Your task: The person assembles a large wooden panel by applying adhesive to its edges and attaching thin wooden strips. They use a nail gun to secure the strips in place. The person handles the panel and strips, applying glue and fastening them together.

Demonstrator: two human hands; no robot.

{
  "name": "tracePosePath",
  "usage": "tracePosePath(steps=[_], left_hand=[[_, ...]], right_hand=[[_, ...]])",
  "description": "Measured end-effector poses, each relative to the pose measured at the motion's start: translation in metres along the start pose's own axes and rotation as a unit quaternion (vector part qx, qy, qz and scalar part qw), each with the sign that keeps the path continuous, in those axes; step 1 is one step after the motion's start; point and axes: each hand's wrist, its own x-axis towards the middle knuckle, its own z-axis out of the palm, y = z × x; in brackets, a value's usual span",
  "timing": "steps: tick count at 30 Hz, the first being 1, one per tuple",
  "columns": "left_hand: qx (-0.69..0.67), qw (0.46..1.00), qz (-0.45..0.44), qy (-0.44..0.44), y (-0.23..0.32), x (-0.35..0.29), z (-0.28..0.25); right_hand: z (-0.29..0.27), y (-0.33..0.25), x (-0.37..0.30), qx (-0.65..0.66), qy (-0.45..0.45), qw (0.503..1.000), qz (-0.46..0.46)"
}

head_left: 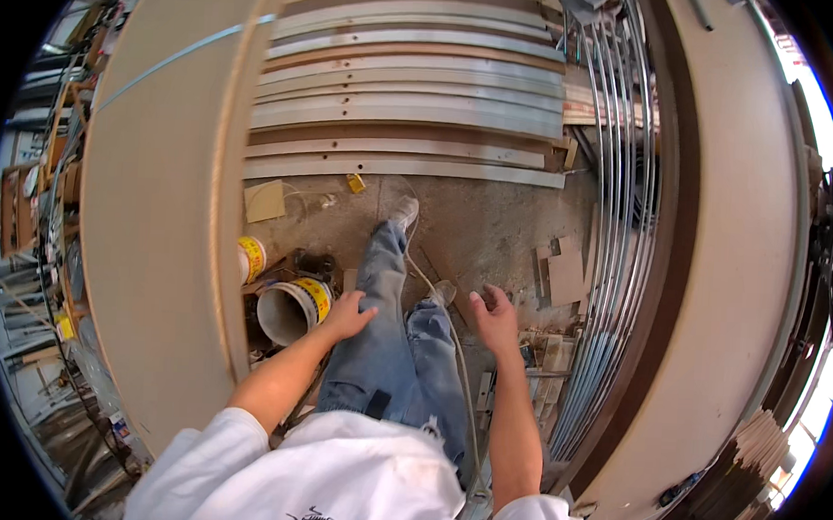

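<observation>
My left hand [347,316] hangs in front of my left thigh, its thumb apart from loosely bent fingers and nothing visible in it. A white bucket [287,312] with a yellow label lies tipped beside that hand, its mouth facing me. On the other side my right hand [495,317] is held out over the floor, fingers apart and holding nothing. A pale hose or cord [452,328] runs down past my legs, between that hand and my right leg.
Long pale slats [404,115] lie in rows across the way ahead. Shiny metal tubes [613,222] stretch along the right, beside a large beige panel [744,209]. Another broad panel [159,202] flanks my left. Board scraps [565,271] and a yellow object [356,183] lie on the concrete floor.
</observation>
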Motion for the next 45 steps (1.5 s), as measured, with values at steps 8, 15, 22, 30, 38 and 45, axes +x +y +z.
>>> tracePosePath(steps=[8,15,22,30,38,45], left_hand=[[0.203,0.960,-0.180,-0.070,0.042,0.129,0.012],[0.087,0.988,-0.127,0.021,0.019,0.205,-0.031],[0.013,0.989,-0.145,0.038,0.028,0.230,-0.053],[0.009,0.989,-0.141,0.047,0.030,0.234,-0.052],[0.084,0.977,-0.135,0.140,0.018,0.168,0.005],[-0.232,0.939,-0.173,0.184,-0.012,0.108,0.021]], right_hand=[[0.078,0.115,0.160,-0.143,0.103,0.973,0.150],[0.203,0.215,0.447,-0.491,-0.012,0.865,-0.102],[0.296,0.239,0.584,-0.664,-0.111,0.708,-0.212],[0.258,0.222,0.551,-0.617,-0.213,0.728,-0.209],[0.243,0.007,0.336,-0.387,-0.229,0.868,-0.210],[0.187,-0.162,0.180,-0.401,-0.210,0.797,-0.401]])
